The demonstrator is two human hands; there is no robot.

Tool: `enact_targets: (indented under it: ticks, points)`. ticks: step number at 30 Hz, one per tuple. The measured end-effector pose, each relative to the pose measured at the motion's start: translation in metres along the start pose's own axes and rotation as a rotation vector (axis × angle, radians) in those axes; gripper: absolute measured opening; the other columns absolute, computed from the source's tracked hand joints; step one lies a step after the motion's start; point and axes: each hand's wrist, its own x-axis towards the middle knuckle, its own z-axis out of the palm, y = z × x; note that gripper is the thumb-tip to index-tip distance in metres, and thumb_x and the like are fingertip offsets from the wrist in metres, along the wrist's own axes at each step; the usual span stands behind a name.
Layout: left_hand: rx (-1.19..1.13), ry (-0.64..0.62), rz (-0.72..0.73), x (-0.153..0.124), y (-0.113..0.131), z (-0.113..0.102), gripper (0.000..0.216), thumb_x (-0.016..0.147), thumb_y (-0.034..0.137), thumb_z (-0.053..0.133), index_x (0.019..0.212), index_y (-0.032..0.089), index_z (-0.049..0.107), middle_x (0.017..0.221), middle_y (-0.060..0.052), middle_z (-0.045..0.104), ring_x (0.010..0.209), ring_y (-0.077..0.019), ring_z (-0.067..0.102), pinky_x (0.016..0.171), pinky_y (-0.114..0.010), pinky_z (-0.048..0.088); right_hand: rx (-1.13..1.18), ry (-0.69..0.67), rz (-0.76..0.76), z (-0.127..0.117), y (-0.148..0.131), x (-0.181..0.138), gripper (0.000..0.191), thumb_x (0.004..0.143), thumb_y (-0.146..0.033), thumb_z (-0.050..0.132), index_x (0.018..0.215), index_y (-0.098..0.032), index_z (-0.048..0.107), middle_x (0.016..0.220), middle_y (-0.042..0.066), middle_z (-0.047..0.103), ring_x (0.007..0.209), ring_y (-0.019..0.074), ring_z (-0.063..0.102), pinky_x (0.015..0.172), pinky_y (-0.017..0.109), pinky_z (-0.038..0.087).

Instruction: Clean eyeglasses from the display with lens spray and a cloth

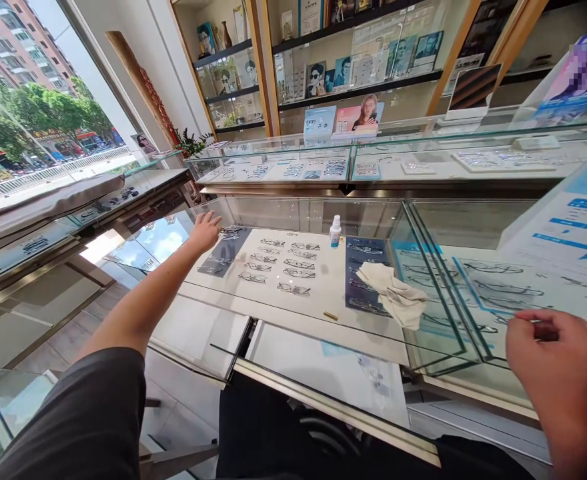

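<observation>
My left hand is stretched far out over the glass top of a display counter, fingers apart, resting near a dark tray of spectacle frames under the glass. My right hand hangs near the lower right over the glass, fingers curled in a pinch; what they hold, if anything, I cannot make out. A crumpled white cloth lies on the glass between the hands. A small white spray bottle stands upright farther back.
Rows of spectacle frames lie inside the counter. More glass counters stand behind, with shelves of pictures above. A printed blue-and-white sheet lies at the right. A big window at the left shows a street.
</observation>
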Motion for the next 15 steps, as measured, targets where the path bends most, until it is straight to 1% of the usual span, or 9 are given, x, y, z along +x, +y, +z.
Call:
enact_targets:
  ticks: [3,6,8,11,15]
  points:
    - [-0.027,-0.022,0.012,0.016,-0.005,0.012,0.035,0.094,0.019,0.059,0.113,0.019,0.088,0.164,-0.017,0.063,0.167,-0.0449,0.032,0.13,-0.067,0.023,0.047,0.03,0.016,-0.004,-0.006,-0.001,0.018,0.088,-0.04,0.052,0.083,-0.027,0.063,0.072,0.006,0.06,0.07,0.0288,0.059,0.065,0.04,0.038]
    - [-0.061,-0.033,0.027,0.027,-0.007,0.02,0.031,0.09,0.019,0.061,0.105,0.022,0.088,0.145,-0.015,0.077,0.159,-0.044,0.042,0.126,-0.064,0.027,0.061,0.022,0.034,-0.004,-0.01,-0.001,0.019,0.088,-0.042,0.052,0.083,-0.027,0.063,0.071,0.005,0.06,0.071,0.0285,0.058,0.068,0.04,0.039]
    - [-0.086,-0.031,0.031,0.031,-0.009,0.024,0.029,0.09,0.023,0.063,0.105,0.024,0.088,0.13,-0.015,0.083,0.151,-0.0424,0.048,0.123,-0.062,0.029,0.066,0.019,0.046,-0.005,-0.011,-0.001,0.02,0.088,-0.043,0.052,0.084,-0.027,0.063,0.072,0.006,0.06,0.071,0.0284,0.058,0.069,0.04,0.038]
    - [-0.116,-0.02,0.031,0.036,-0.01,0.027,0.028,0.089,0.028,0.066,0.107,0.024,0.086,0.116,-0.016,0.084,0.14,-0.0398,0.054,0.12,-0.06,0.03,0.066,0.026,0.056,-0.005,-0.011,0.0,0.02,0.088,-0.041,0.052,0.084,-0.026,0.064,0.073,0.006,0.06,0.073,0.0283,0.059,0.069,0.04,0.037]
    - [-0.135,0.0,0.033,0.036,-0.009,0.027,0.03,0.09,0.023,0.06,0.102,0.018,0.086,0.113,-0.023,0.082,0.13,-0.0404,0.058,0.113,-0.06,0.034,0.072,0.032,0.043,-0.006,-0.011,-0.001,0.019,0.087,-0.04,0.052,0.083,-0.026,0.064,0.072,0.005,0.058,0.072,0.0278,0.059,0.068,0.04,0.036]
